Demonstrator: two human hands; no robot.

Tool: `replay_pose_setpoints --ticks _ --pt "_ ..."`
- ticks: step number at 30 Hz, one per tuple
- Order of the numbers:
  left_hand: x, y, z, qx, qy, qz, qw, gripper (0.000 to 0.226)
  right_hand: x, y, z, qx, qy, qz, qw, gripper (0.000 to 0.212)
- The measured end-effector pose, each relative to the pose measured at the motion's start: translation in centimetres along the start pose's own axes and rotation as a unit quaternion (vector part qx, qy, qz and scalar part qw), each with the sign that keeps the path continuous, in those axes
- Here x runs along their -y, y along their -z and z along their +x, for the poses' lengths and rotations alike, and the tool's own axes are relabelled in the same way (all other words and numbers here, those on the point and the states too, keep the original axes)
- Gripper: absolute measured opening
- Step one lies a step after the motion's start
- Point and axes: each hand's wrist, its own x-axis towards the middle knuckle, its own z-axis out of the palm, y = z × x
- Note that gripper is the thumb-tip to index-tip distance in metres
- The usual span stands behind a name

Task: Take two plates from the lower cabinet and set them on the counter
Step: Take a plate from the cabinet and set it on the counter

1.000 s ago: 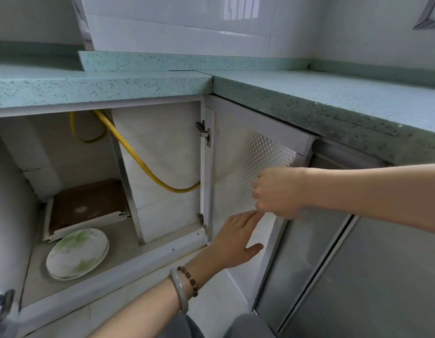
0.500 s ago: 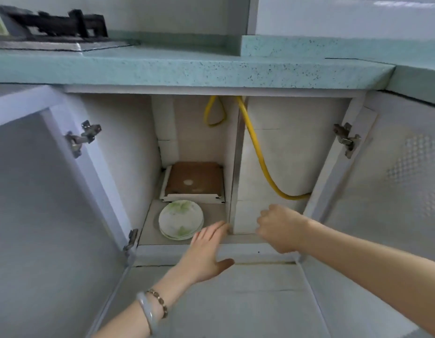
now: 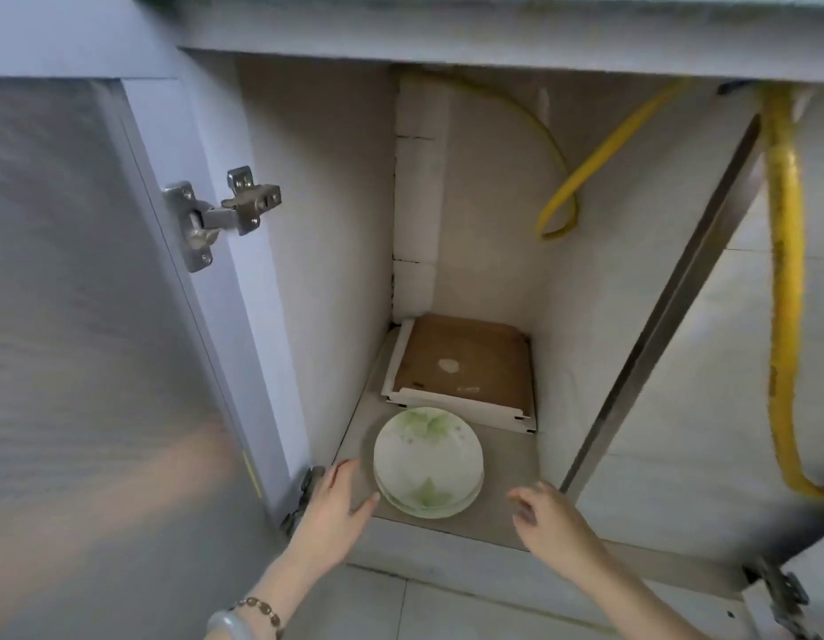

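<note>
Reach step: left hand point(image 3: 329, 510) and right hand point(image 3: 550, 519), fingers spread and empty, flank stacked plates point(image 3: 428, 461); next, grip both rims.

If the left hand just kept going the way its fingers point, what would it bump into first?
Most likely the stack of plates. The left hand is open beside the stack's left edge, its thumb nearly at the rim and its fingers aimed into the cabinet. Depth is hard to judge, so they might slide past along the cabinet floor.

White plates point(image 3: 427, 459) w/ green leaves.
</note>
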Motion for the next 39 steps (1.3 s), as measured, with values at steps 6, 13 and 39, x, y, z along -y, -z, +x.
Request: replay_pose_setpoints --ticks 6,13,39 --pt "4.1 -4.3 7.4 -0.020 0.101 -0.117 0.988 0.062 -1.8 -5.8 7.5 -0.123 -0.130 0.195 0.964 0.025" --pt "6.3 -9.0 13.5 -0.007 0.168 -0.159 0.973 0.052 -2.7 -9.6 13.2 -0.094 -0.210 0.247 0.941 0.046" --pt "5.2 -7.5 12.0 -0.154 0.184 -0.317 0.917 0.023 1.1 -8.8 13.2 -0.218 -0.220 0.455 0.835 0.034"
